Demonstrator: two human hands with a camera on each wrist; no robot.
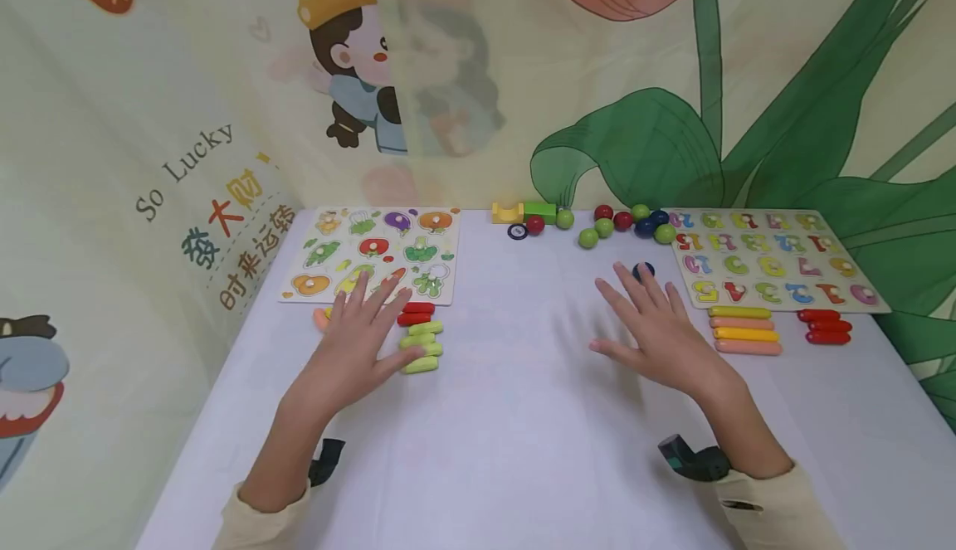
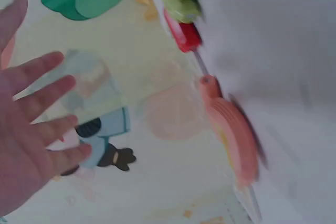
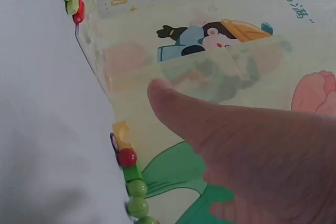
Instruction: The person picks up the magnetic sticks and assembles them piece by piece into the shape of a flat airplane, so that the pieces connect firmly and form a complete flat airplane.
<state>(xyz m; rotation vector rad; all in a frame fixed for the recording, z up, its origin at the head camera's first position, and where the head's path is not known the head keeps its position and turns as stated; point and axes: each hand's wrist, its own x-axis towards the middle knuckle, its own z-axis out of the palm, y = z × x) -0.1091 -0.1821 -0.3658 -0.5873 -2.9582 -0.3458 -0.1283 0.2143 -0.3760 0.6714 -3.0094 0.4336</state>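
My left hand (image 1: pixel 354 355) is held with its fingers spread and holds nothing. It hovers around light green sticks (image 1: pixel 426 328), red sticks (image 1: pixel 416 308) and the lower edge of a vegetable puzzle board (image 1: pixel 450 243); it partly covers some pink and yellow sticks. In the left wrist view, its spread fingers (image 2: pixel 44 100) appear apart from the pink sticks (image 2: pixel 236 140). My right hand (image 1: pixel 665 351), also spread and empty, is over the white table near a dark blue ball (image 1: pixel 644 270), which it partly hides. Only its thumb side (image 3: pixel 247 140) shows clearly in the right wrist view.
A number puzzle board (image 1: pixel 866 299) lies at right, with yellow and pink sticks (image 1: pixel 745 334) and red sticks (image 1: pixel 827 338) before it. Along the back are yellow and green blocks (image 1: pixel 539 213), a black ring (image 1: pixel 517 231) and several red, green and blue balls (image 1: pixel 623 221).
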